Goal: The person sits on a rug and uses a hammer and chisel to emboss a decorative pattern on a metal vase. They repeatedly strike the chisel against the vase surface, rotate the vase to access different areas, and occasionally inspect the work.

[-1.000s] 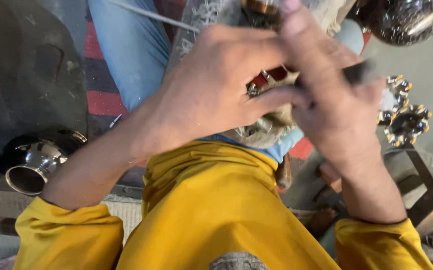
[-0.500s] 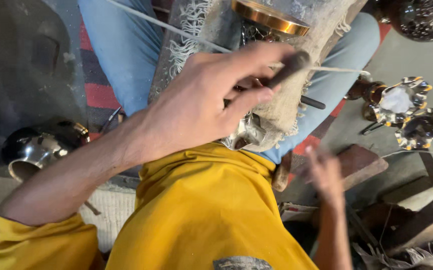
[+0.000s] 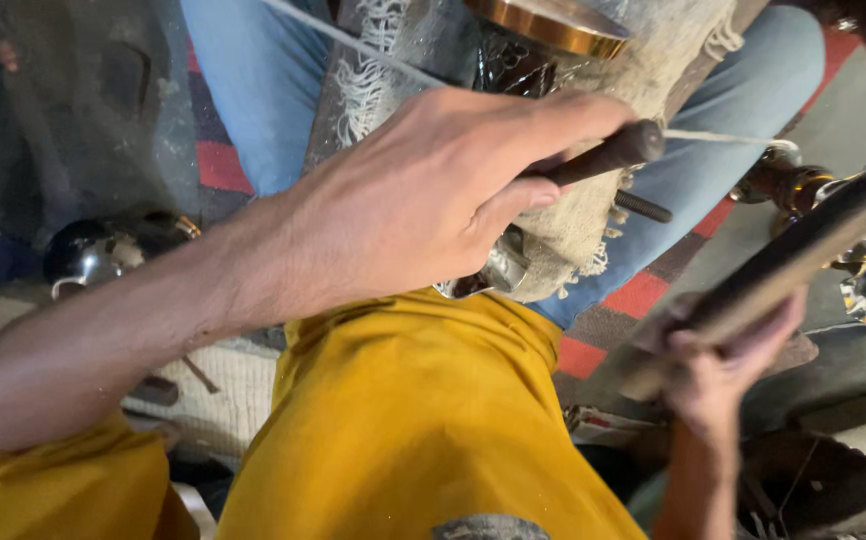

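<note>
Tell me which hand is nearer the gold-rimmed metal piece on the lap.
Left. The left hand grips a dark-handled tool just below the gold-rimmed metal piece; the right hand is off low to the side, holding a flat stick.

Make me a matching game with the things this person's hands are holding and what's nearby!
Things:
1. dark rod
2. flat bar
3. shiny round pot
4. fringed cloth

Where:
A. on the floor at far left
B. gripped in the left hand
C. draped over the lap
D. held in the right hand

Pairs: 1-B, 2-D, 3-A, 4-C
</note>
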